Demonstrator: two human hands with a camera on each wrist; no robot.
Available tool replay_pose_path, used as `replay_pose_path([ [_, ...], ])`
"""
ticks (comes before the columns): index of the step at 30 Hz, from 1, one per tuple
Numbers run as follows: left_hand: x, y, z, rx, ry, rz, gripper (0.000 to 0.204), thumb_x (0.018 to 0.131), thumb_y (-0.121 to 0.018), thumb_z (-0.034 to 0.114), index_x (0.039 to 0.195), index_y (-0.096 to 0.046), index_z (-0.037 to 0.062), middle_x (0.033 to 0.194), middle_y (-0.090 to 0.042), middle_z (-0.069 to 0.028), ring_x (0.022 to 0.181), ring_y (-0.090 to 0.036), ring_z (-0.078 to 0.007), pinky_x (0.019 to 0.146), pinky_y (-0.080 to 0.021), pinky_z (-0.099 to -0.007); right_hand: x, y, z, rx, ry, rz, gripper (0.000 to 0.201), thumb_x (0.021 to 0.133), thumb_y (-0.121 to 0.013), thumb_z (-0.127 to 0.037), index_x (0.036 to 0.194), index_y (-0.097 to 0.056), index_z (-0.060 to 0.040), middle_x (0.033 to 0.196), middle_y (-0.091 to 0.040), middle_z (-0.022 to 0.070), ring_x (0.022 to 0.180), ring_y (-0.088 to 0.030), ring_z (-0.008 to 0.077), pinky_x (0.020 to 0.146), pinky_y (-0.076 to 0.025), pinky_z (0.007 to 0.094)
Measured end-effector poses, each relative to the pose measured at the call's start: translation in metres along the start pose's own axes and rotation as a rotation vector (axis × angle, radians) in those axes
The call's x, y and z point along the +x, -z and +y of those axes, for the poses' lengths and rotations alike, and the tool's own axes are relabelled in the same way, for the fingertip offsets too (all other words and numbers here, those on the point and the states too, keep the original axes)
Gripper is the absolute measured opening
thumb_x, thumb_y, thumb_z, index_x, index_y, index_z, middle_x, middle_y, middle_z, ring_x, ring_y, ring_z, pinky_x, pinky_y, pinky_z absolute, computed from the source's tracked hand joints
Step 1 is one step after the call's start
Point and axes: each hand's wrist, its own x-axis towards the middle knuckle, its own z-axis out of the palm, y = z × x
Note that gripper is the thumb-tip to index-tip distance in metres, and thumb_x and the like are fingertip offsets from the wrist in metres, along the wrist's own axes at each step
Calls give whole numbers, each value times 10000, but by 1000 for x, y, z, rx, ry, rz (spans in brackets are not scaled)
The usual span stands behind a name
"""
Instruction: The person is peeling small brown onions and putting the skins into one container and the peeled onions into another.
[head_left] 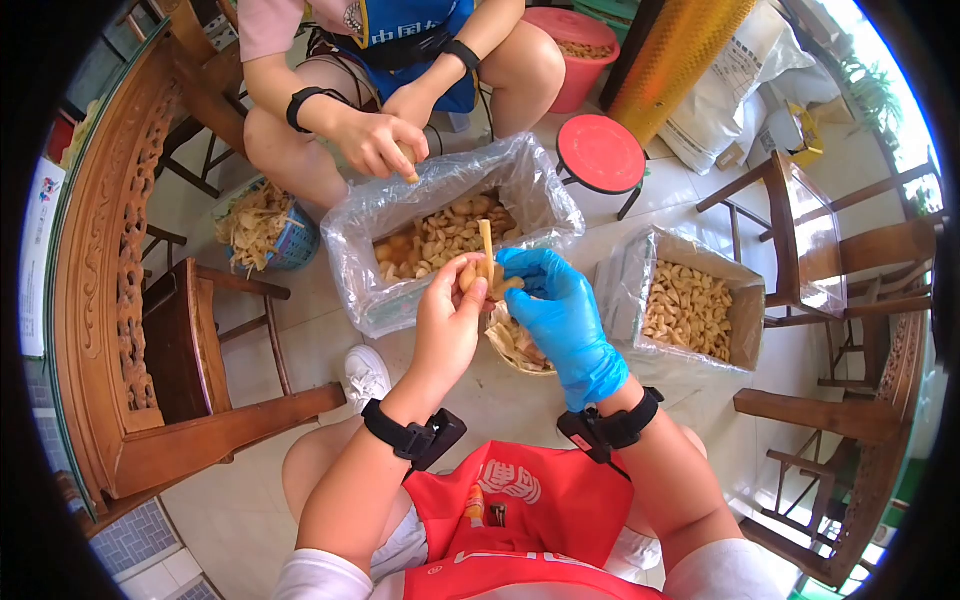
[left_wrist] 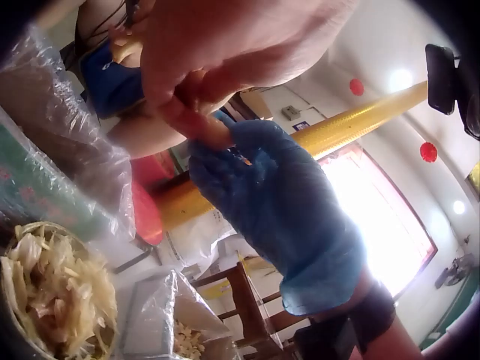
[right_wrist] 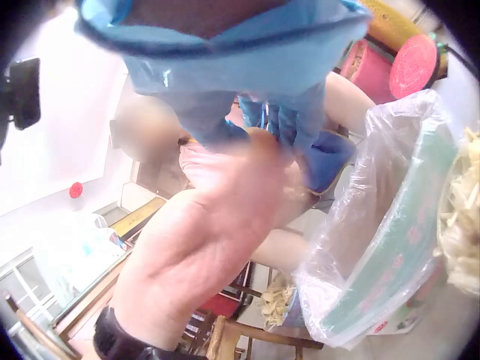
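The bare left hand [head_left: 452, 312] pinches a pale yellow-brown piece [head_left: 487, 250], a narrow stalk of which points up between the two hands. Close against it, the blue-gloved right hand [head_left: 552, 305] curls its fingers round a curved, pale brown piece [head_left: 508, 284]. Both hands are above the near edge of a plastic-lined box [head_left: 375, 315] holding pale pieces [head_left: 450, 235]. In the left wrist view the glove [left_wrist: 277, 202] meets the bare fingertips; the held piece is mostly hidden there. The bare hand [right_wrist: 217, 240] is blurred in the right wrist view.
Below the hands stands a round container of peelings [head_left: 520, 348]. A second lined box [head_left: 690, 310] of pieces is at the right, a blue basket of peelings [head_left: 260, 230] at the left. Across sits another person holding a piece [head_left: 407, 160]. A red stool [head_left: 601, 153] and wooden chairs stand around.
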Motion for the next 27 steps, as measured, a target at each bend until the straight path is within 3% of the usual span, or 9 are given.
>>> replay_pose_path([
  [2,-1,0,7,-65,45,11,257,947,-464,107,1183,-491,8,1047,-583,-53,886,-574,-116,766,-479,-262,1,1,1,217,-68,-34,306,745,-588,-20,1051,-600,5,902,-620,43,783,-569,105,719,-477,256],
  [10,1,4,14,-357,139,14,233,954,-467,170,1132,-522,31,1069,-584,-42,912,-563,-115,833,-446,-270,4,4,-12,328,-160,-61,256,794,-585,5,1049,-604,16,925,-625,40,812,-567,88,727,-462,226],
  [14,4,4,16,-282,162,-6,241,934,-520,192,1114,-530,32,1048,-591,-40,898,-570,-108,809,-462,-269,4,7,-6,236,-139,-95,233,810,-603,-22,1041,-611,7,926,-633,38,809,-569,81,705,-461,221],
  [16,1,2,24,-91,162,-9,262,906,-577,199,1103,-538,31,1001,-605,-38,869,-582,-103,767,-478,-259,1,5,-3,214,-95,-102,218,820,-609,-45,1033,-615,1,906,-632,31,794,-568,79,698,-462,220],
  [20,2,7,19,-119,174,-38,265,893,-597,180,1100,-540,26,961,-615,-38,852,-589,-99,734,-484,-251,-2,-1,3,115,30,-52,186,842,-632,-105,1002,-629,-10,855,-631,23,758,-566,78,685,-464,221],
  [23,1,5,22,-159,160,-5,270,897,-591,174,1108,-536,16,951,-617,-39,837,-584,-90,728,-479,-237,-4,-5,-5,253,-55,-5,174,853,-633,-125,975,-629,0,844,-633,31,751,-570,90,688,-468,230],
  [27,1,-2,18,-114,13,93,273,896,-592,160,1112,-530,5,943,-614,-40,806,-577,-81,713,-472,-221,-4,-1,-9,275,-109,-10,176,867,-622,-140,964,-624,7,843,-633,34,758,-576,102,687,-474,243],
])
